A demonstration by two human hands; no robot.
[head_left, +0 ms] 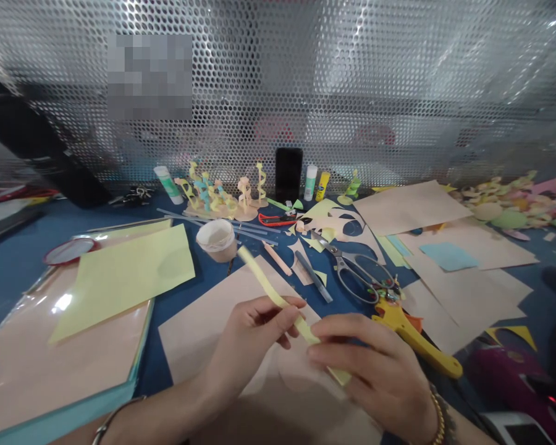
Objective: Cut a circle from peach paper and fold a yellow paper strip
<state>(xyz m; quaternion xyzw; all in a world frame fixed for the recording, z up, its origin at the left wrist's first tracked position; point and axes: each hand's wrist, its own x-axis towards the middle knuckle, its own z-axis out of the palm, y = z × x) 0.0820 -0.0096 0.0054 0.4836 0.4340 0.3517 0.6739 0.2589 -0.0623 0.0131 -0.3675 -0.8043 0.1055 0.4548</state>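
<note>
A narrow yellow paper strip (265, 281) slants from upper left to lower right between my two hands. My left hand (254, 334) pinches it near the middle, thumb on top. Closer to its lower end, my right hand (375, 364) grips the same strip between thumb and fingers. Both hands are above a pale pink paper sheet (189, 337) lying on the blue table. Just beyond the strip's far end stands a white paper cup (216, 240). Scissors (352, 266) and a grey-blue pen (314, 276) lie beyond my right hand.
A yellow glue gun (417, 340) lies to the right, near several pale paper sheets (463, 296). At left, a yellow sheet (134, 278) rests on plastic-sleeved paper. Paper curl figures (213, 194), glue sticks (310, 183) and a black phone (288, 173) stand before the perforated metal panel (241, 80).
</note>
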